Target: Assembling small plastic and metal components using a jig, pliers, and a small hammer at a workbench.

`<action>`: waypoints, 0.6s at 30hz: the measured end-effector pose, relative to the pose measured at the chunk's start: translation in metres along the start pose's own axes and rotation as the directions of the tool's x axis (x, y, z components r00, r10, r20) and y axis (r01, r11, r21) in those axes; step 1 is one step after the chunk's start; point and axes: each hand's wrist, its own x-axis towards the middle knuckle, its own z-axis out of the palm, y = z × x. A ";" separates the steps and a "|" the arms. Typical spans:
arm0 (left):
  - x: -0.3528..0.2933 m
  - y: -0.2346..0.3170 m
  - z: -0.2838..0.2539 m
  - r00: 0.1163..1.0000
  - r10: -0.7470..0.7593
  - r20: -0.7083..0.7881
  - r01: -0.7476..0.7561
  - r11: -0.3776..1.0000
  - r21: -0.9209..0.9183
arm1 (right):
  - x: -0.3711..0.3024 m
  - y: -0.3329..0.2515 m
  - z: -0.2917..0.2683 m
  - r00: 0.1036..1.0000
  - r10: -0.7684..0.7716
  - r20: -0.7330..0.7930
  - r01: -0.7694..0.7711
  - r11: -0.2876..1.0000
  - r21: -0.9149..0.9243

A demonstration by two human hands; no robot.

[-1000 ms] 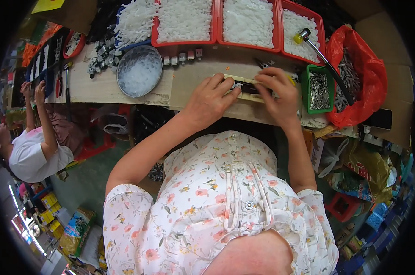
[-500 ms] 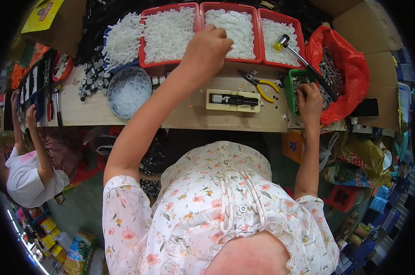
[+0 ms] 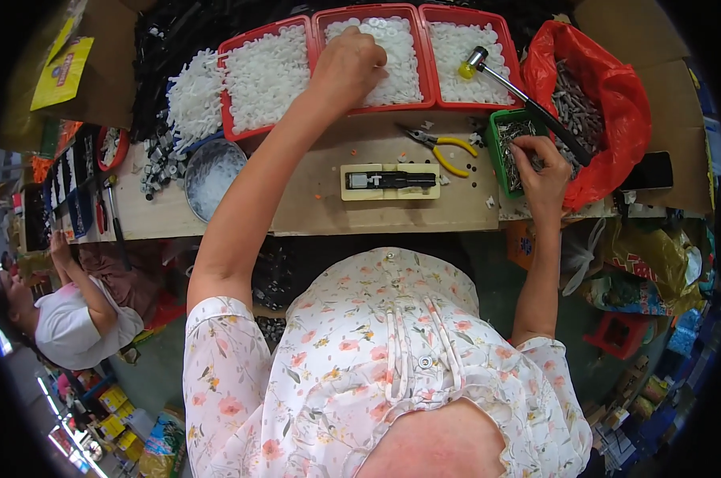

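My left hand reaches over the middle red tray, fingers curled down among small white ring-shaped plastic parts. Whether it holds one is hidden by the hand. My right hand is at the right rim of a green tray of thin metal pins, thumb and forefinger pinched together. Anything between those fingertips is too small to make out. Between the hands, a cream block-like holder lies on the table with a black-and-silver part seated in it.
Yellow-handled pliers lie beside the green tray. A hammer rests across the right red tray and a red bag of grey metal parts. A metal bowl stands left of my forearm. A co-worker sits at far left.
The view has shifted a little. My left hand has moved farther into the middle tray. My right hand has drawn up from among the pins toward the green tray's right rim.
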 end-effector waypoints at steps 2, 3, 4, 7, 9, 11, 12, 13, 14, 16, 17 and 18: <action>-0.002 0.005 -0.006 0.996 -0.055 -0.072 0.048 0.995 -0.083 | 0.004 -0.004 0.008 1.000 0.023 -0.005 -0.022 0.995 0.101; -0.008 0.008 -0.010 0.996 -0.055 -0.069 0.049 0.995 -0.085 | 0.005 -0.010 0.013 0.999 0.035 0.002 -0.035 0.979 0.201; -0.010 0.011 -0.012 0.990 -0.087 -0.111 0.069 0.986 -0.152 | 0.007 -0.017 0.019 0.999 0.043 -0.004 -0.041 0.979 0.198; -0.022 0.034 -0.026 0.958 -0.277 -0.068 0.233 0.898 -0.374 | 0.016 -0.048 0.044 0.998 -0.008 0.055 -0.012 0.934 0.358; -0.036 0.046 -0.030 0.907 -0.420 0.032 0.377 0.777 -0.504 | 0.021 -0.069 0.060 0.983 -0.017 0.182 -0.067 0.893 0.445; -0.052 0.052 -0.025 0.846 -0.526 0.083 0.373 0.475 -0.797 | 0.025 -0.088 0.070 0.970 -0.005 0.241 -0.118 0.862 0.493; -0.058 0.057 -0.027 0.845 -0.529 0.080 0.372 0.473 -0.799 | 0.027 -0.094 0.075 0.955 0.007 0.298 -0.173 0.825 0.537; -0.064 0.063 -0.029 0.823 -0.559 0.107 0.385 0.407 -0.828 | 0.028 -0.092 0.086 0.955 -0.015 0.298 -0.179 0.770 0.612; -0.069 0.067 -0.031 0.800 -0.584 0.137 0.394 0.339 -0.854 | 0.028 -0.094 0.090 0.954 -0.019 0.300 -0.177 0.773 0.610; -0.079 0.073 -0.032 0.794 -0.593 0.129 0.365 0.297 -0.882 | 0.028 -0.098 0.096 0.898 0.028 0.439 -0.361 0.616 0.700; -0.083 0.076 -0.033 0.811 -0.578 0.087 0.328 0.328 -0.886 | 0.027 -0.100 0.097 0.896 0.023 0.443 -0.360 0.621 0.696; -0.086 0.077 -0.035 0.826 -0.562 0.044 0.290 0.357 -0.888 | 0.027 -0.102 0.097 0.876 0.013 0.482 -0.387 0.617 0.685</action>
